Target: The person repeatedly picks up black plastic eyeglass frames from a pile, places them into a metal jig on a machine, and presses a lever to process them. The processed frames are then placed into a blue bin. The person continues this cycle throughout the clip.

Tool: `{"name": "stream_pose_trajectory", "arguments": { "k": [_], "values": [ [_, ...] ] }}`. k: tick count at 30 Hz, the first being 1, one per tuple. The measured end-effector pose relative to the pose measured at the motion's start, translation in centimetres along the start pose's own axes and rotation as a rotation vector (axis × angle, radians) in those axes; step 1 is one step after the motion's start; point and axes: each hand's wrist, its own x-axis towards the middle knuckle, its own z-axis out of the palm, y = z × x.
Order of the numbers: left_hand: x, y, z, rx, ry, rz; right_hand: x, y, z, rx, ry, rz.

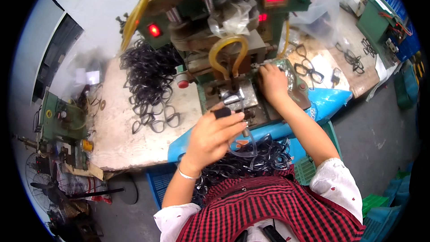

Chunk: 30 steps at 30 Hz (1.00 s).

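My left hand (209, 135), with a black cover on one finger, is just in front of the green press (244, 58). Its fingers are closed on a greyish eyeglass frame (256, 147), whose rim hangs beside them. Much of that frame is hidden by the hand. Above the fingertips sits the metal fixture (235, 96) of the press, under a looped yellow hose (213, 58). My right hand (273, 83) is at the right side of the press, beside a tray of small shiny parts (290, 79). Its fingers are curled; whatever they hold is too small to make out.
Dark eyeglass frames are heaped on the bench (121, 141) at left, in a pile (150, 71). More frames (251, 163) fill a basket before my lap. Several frames (309, 69) lie at right. Blue sheeting (329, 103) covers the front edge. A fan (45, 181) stands lower left.
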Motion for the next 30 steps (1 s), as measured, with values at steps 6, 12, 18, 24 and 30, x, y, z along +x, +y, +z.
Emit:
{"name": "stream_pose_trajectory", "arguments": {
  "k": [6,12,18,24,30],
  "values": [
    [-11.8,-3.2,-5.1,0.3,0.379,-0.644,-3.5,1.3,-5.4,0.309,0.131,0.035],
    [-17.3,-12.5,-1.2,0.591,0.003,-0.764,-3.3,1.9,-4.5,0.728,-0.017,0.485],
    [-16.4,-14.8,-4.0,0.647,0.253,-0.801,-2.9,0.0,-5.3,0.743,-0.074,0.492],
    [-19.1,-23.7,-15.8,0.419,0.435,-1.231,-7.0,3.0,-7.5,0.578,0.097,0.395],
    [-19.5,-23.6,-7.2,0.509,0.276,-1.072,-10.1,3.3,-10.9,0.621,0.111,0.495]
  ]
}}
